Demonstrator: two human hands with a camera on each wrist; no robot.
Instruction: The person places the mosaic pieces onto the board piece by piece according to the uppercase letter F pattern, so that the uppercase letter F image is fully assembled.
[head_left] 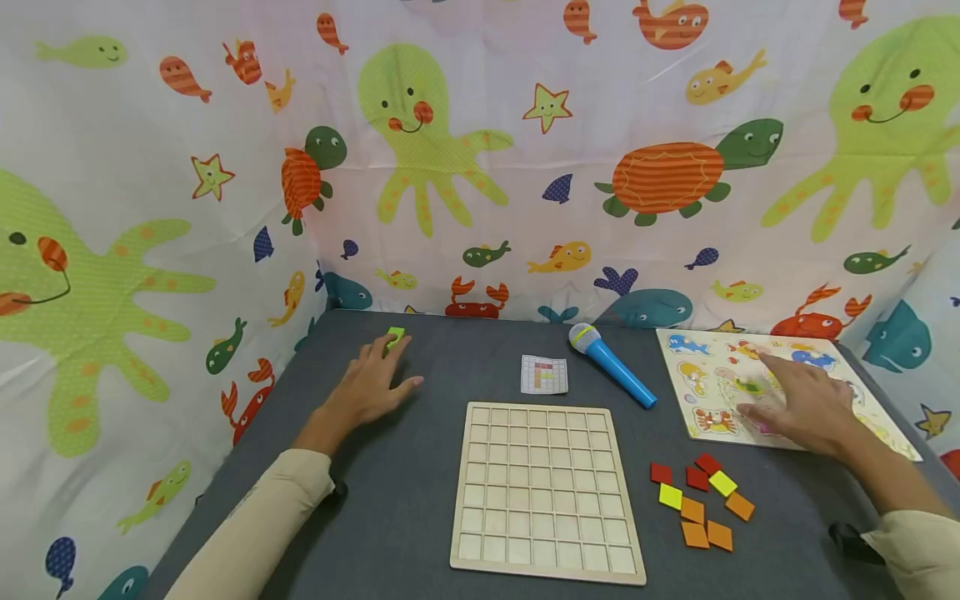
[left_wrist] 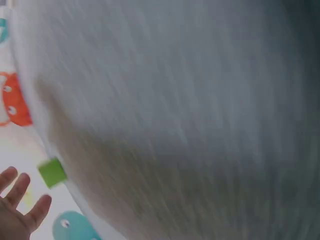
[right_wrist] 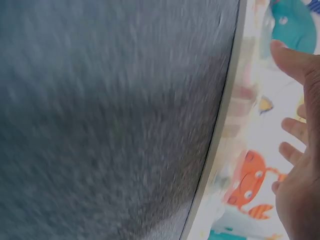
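Note:
My left hand reaches toward a small green block near the table's back left edge. Its fingertips overlap the block in the head view. In the left wrist view, the spread fingers lie beside the green block with a gap showing. At the right, my right hand is over a wooden animal puzzle board, thumb and fingers apart, with nothing seen in its grasp. The right wrist view shows the fingers loosely spread above the pale board edge.
A wooden grid board lies in the middle. Behind it are a small pattern card and a blue toy microphone. Several red, yellow and orange square tiles lie right of the grid. A sea-animal curtain borders the table.

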